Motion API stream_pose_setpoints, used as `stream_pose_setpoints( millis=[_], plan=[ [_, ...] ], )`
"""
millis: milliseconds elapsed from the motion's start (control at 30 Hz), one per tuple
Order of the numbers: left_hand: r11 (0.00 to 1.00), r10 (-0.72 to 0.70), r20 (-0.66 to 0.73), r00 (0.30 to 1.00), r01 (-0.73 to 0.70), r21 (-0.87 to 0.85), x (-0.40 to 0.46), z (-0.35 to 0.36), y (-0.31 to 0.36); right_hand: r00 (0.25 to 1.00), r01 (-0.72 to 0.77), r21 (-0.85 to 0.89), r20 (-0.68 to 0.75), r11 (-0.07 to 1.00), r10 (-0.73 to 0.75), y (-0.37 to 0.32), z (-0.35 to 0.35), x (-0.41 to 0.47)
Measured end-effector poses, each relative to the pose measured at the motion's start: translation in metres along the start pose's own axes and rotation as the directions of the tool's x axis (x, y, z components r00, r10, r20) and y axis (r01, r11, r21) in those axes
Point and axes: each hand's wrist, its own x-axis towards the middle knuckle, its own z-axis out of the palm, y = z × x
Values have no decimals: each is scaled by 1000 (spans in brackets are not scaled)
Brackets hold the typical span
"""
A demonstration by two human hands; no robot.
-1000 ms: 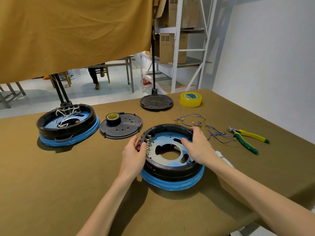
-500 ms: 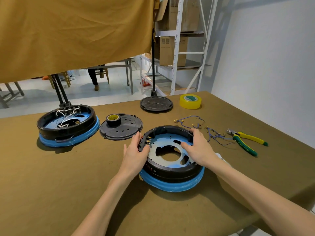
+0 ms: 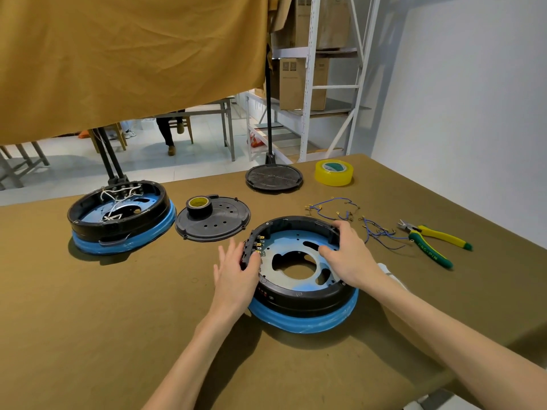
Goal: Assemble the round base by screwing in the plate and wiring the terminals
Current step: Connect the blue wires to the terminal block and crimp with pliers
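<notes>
While both hands (image 3: 236, 273) grip it, base (image 3: 302, 297) rim partly hides.

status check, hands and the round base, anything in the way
Left hand grips the round base at its left rim. Right hand holds the far right rim, fingers on the plate. Blue wires loose, nothing blocking.
</notes>
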Motion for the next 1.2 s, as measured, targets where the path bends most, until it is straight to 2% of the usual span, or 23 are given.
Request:
stream_pose_setpoints(
  millis=[200,433,567,733,967,1000,1067,1133,1200],
  plan=[
    [984,134,67,989,-141,107,3,-2,-8,1000,-11,-83,8,996,11,-5,3,3],
    [964,163,109,981,-182,194,14,-13,-9,999,13,-98,47,995,-8,-3,0,2],
    [980,97,189,977,-127,152,23,-13,0,998,14,-104,56,994,-8,-1,-2,1],
    [990,123,103,987,-129,56,16,-7,-2,998,3,-141,56,990,5,-7,-1,6],
    [993,118,58,991,-119,6,18,-4,-4,997,-1,-166,71,986,13,-10,-1,6],
    [993,114,60,992,-114,3,18,-4,-4,999,22,-263,54,965,-8,-11,-2,5],
    [992,124,75,989,-124,-4,17,-4,-4,981,161,-482,-19,861,-194,-17,-1,5],
    [991,130,59,990,-129,-23,17,-2,-4,928,339,-445,17,829,-371,-33,1,11],
    [990,127,13,992,-126,-58,15,1,-7,914,403,-286,178,870,-365,-54,7,20]
  ],
)
